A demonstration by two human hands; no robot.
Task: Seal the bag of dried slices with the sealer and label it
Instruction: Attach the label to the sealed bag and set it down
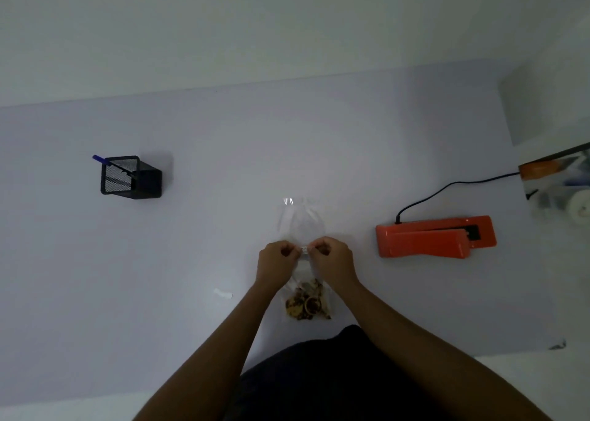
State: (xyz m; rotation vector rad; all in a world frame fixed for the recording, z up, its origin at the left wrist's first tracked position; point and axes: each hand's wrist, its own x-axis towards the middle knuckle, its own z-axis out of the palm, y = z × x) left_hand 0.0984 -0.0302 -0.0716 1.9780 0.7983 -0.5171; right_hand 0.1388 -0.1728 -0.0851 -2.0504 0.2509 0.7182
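Above the clear bag of dried slices (308, 302), left hand (277, 262) and right hand (332, 261) pinch what looks like a small label (305, 249), probably to peel it.

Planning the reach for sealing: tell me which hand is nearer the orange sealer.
Right. The right hand pinches the bag at table centre, with the sealer off to its right; the left hand sits just beyond it, farther from the sealer.
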